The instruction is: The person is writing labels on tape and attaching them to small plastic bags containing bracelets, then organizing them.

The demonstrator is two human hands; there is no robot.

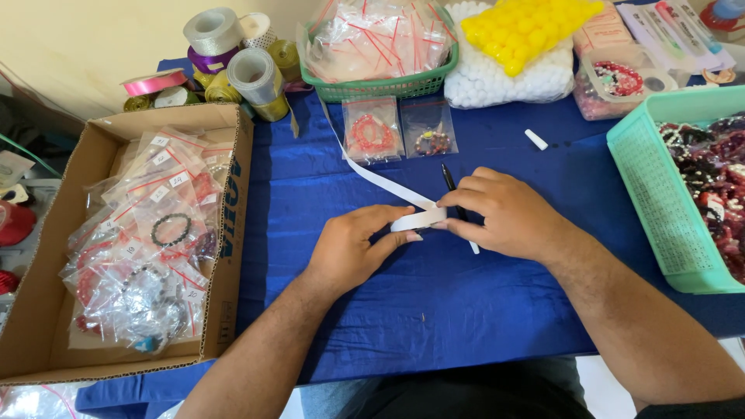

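White tape strip (419, 219) pinched between both hands' fingers (454, 198).

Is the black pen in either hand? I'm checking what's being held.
No: the black pen lies on the blue cloth, while both hands pinch the white strip.

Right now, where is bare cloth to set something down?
Bare blue cloth lies near the front edge below both hands, and between the cardboard box and left hand. Another patch lies between right hand and teal basket. The back edge is crowded.
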